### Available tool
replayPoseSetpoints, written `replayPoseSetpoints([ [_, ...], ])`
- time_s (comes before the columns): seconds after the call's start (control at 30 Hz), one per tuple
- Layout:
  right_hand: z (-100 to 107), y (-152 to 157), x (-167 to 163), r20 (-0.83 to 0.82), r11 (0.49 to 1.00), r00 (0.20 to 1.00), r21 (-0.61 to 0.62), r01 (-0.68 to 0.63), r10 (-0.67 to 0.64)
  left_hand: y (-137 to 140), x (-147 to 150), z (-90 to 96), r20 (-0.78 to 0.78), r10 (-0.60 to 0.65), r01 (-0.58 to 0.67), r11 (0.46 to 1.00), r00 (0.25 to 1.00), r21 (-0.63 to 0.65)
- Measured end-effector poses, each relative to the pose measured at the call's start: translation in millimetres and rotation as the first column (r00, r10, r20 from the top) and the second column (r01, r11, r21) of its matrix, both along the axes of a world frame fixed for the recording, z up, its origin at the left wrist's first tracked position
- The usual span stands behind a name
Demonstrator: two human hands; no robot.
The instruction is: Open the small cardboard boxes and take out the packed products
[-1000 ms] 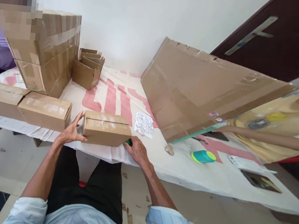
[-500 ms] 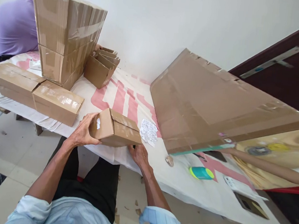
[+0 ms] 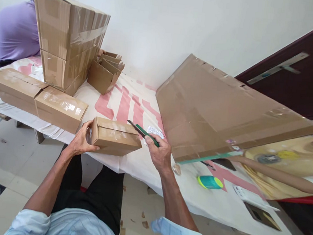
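Note:
A small taped cardboard box [image 3: 115,137] rests at the near edge of the cloth-covered table. My left hand [image 3: 82,140] grips its left end, thumb along the near side and fingers behind. In my right hand [image 3: 159,153] is a green utility knife [image 3: 144,132], its dark blade pointing left above the box's far right corner. The blade appears apart from the cardboard. Behind the knife lies a patterned white sheet [image 3: 155,132], partly covered by my hand.
Two closed boxes [image 3: 60,106] lie at left before a tall taped carton stack [image 3: 80,43]. An open box [image 3: 102,77] stands behind. A large cardboard panel [image 3: 201,107] leans at right, near a teal tape roll [image 3: 209,182]. People sit at both sides.
My right hand has come up from below the box's right end and now shows the utility knife. The box has turned slightly and shifted a little left and down with my left hand.

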State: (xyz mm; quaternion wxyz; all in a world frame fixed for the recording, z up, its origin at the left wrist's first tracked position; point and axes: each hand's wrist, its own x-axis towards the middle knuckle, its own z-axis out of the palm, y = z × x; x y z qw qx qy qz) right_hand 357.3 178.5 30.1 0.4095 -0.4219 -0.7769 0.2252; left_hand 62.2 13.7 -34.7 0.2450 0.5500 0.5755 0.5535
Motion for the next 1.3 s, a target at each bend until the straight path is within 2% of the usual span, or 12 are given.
replayPoseSetpoints([
  [0.07,25.2,-9.7,-11.4,0.037,0.993,0.994,0.047,-0.109,0.107,-0.5,0.4,-3.7,-0.003,0.003,-0.003,1.0,1.0,0.013],
  [0.17,51.6,-21.1,-28.2,0.122,0.957,0.952,0.035,-0.287,0.281,-2.8,1.0,-2.4,-0.035,0.007,-0.006,0.999,0.999,0.036],
  [0.23,61.5,-24.7,-37.1,0.171,0.928,0.915,0.006,-0.372,0.366,-4.7,0.8,1.0,-0.047,0.006,-0.004,0.999,0.999,0.036],
  [0.33,69.7,-25.2,-44.9,0.217,0.901,0.878,-0.014,-0.434,0.426,-7.1,-0.7,4.7,-0.051,-0.001,0.002,1.0,0.999,0.023],
  [0.77,83.1,-22.3,-55.2,0.322,0.851,0.795,-0.077,-0.519,0.514,-13.7,-12.5,9.5,-0.084,-0.053,0.051,0.998,0.995,-0.023],
  [1.13,94.9,-23.6,-69.9,0.389,0.828,0.758,-0.026,-0.559,0.524,-13.3,-14.6,9.0,-0.103,-0.082,0.081,0.997,0.991,-0.018],
  [1.3,100.1,-22.6,-81.8,0.53,0.804,0.698,0.05,-0.592,0.481,-14.2,-13.7,12.0,-0.093,-0.073,0.071,0.997,0.993,-0.022],
])
